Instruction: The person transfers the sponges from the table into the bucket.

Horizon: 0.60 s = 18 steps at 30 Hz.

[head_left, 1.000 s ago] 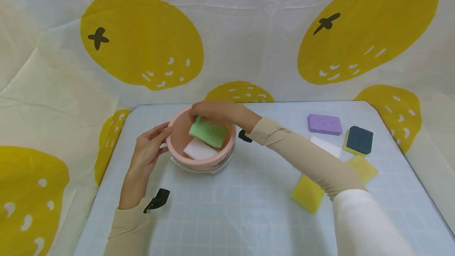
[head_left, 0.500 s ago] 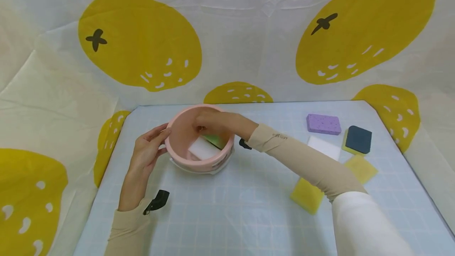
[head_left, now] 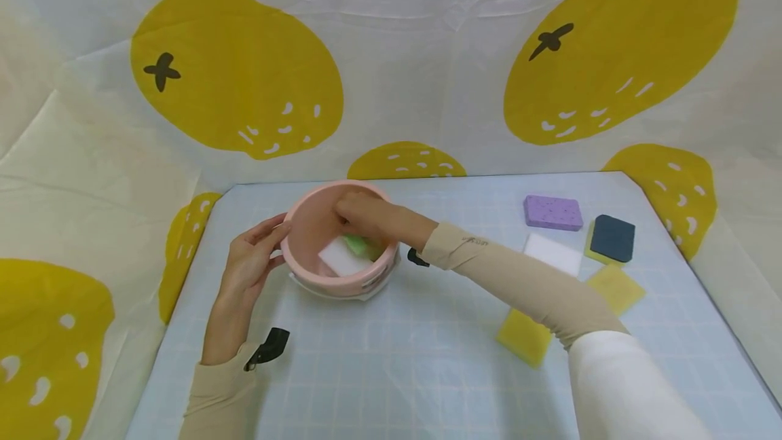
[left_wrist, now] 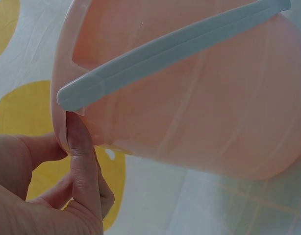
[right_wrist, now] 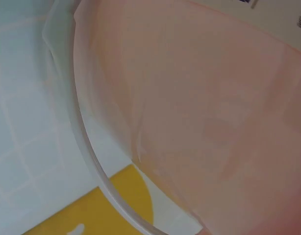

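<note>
Right wrist: bucket (right_wrist: 189, 122) label (right_wrist: 283, 22) "Life"; L hand (head_left: 247, 263) pinches rim (head_left: 339, 284); R hand (head_left: 364, 216) grip unclear.

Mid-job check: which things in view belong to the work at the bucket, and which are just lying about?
In the job:
left hand, pinching the rim
pink bucket
right hand, inside it; grip unclear
green sponge and white sponge, both inside

Seemingly just lying about on the table:
purple sponge
dark-topped yellow sponge
loose white sponge
bright yellow sponge
pale yellow sponge
</note>
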Tool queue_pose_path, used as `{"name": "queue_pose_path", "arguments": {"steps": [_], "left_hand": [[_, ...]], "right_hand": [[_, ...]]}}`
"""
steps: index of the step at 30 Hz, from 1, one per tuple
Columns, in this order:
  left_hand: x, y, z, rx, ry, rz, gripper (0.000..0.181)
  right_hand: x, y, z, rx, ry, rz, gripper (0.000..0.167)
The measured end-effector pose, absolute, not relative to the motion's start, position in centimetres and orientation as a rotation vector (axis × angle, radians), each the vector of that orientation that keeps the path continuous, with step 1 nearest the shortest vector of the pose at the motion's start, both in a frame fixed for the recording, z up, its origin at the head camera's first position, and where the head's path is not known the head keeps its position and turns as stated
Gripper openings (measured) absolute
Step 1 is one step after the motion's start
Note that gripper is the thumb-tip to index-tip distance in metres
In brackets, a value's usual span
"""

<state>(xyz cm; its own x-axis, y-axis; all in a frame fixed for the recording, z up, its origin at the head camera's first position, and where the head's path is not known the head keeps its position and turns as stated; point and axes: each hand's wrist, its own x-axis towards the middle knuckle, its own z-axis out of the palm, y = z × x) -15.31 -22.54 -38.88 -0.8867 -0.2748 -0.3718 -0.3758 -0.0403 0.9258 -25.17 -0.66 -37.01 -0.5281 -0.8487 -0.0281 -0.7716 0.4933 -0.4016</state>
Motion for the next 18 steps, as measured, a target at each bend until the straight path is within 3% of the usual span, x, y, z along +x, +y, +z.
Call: {"name": "queue_pose_path", "arguments": {"steps": [18], "left_hand": [[-15.2, -22.5, -38.7, -0.719, 2.141, 2.045, 0.060]], "right_hand": [[-25.3, 0.4, -36.9, -1.313, 2.472, -0.770, 0.012]]}}
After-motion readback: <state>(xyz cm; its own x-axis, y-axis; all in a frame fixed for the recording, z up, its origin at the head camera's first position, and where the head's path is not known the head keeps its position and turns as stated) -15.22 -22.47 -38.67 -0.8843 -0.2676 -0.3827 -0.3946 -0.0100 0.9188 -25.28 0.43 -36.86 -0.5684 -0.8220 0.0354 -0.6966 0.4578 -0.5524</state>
